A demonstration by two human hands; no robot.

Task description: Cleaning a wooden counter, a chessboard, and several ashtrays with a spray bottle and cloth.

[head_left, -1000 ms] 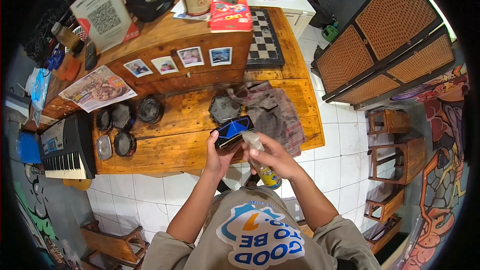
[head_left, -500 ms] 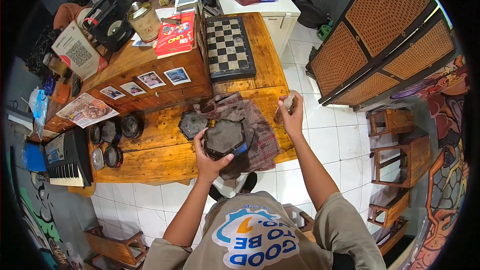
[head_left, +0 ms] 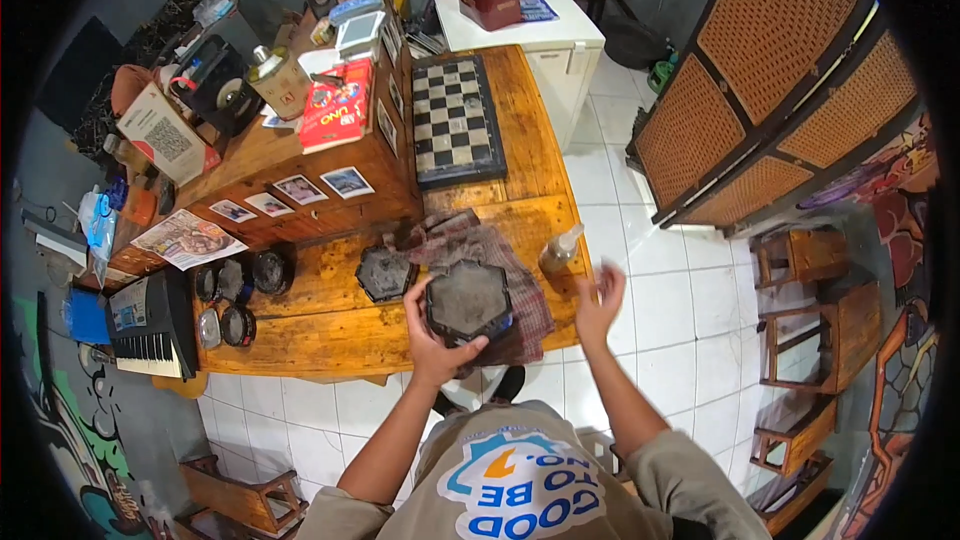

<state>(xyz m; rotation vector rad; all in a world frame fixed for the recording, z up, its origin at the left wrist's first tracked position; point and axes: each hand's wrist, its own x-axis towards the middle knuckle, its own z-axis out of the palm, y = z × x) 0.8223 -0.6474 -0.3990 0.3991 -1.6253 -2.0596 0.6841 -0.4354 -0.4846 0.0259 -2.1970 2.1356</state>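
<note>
My left hand (head_left: 437, 350) grips a black hexagonal ashtray (head_left: 467, 302) by its near left edge, thumb along the front rim. Its inside looks grey and dusty. Beneath it, a checked brown-grey cloth (head_left: 527, 302) lies crumpled on the wooden table. A second hexagonal ashtray (head_left: 385, 273) rests on the tabletop just left of the cloth. Near the table's right edge stands a small clear spray bottle (head_left: 560, 250). My right hand (head_left: 600, 308) is close beside that bottle but apart from it, fingers spread, slightly blurred, holding nothing.
Several dark ashtrays (head_left: 237, 324) cluster at the table's left, near a keyboard (head_left: 150, 325). A chessboard (head_left: 458, 120) lies at the back beside a wooden cabinet (head_left: 330, 175) loaded with items. Wooden stools (head_left: 800, 252) and a woven folding screen (head_left: 770, 90) stand to the right.
My right hand has let go of the spray bottle, which now stands on the table, and has drawn back nearer to me. The left hand still holds the ashtray. The whole view has shifted slightly.
</note>
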